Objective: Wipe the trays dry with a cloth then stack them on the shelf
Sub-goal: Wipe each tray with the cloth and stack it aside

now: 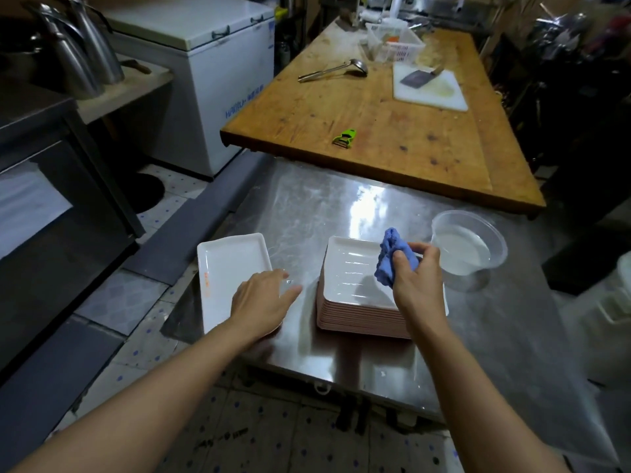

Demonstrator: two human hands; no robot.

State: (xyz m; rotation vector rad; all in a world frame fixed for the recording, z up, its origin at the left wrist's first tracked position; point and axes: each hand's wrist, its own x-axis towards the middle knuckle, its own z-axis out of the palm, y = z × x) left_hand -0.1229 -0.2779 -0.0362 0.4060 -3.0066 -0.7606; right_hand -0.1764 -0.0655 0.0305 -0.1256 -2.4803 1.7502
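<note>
A stack of white trays (351,278) with pinkish undersides stands on the steel table (307,213) in front of me. My right hand (416,278) hovers over the stack's right side, closed on a bunched blue cloth (392,257). One single white tray (225,268) lies apart at the table's left edge. My left hand (263,302) rests over that tray's near right corner, palm down, fingers spread and reaching toward the stack, holding nothing.
A clear plastic tub (471,247) with water sits right of the stack. Behind is a wooden table (375,124) with a green peeler (346,138), ladle (334,71), cutting board (430,90) and cleaver. A white freezer (205,80) stands at left.
</note>
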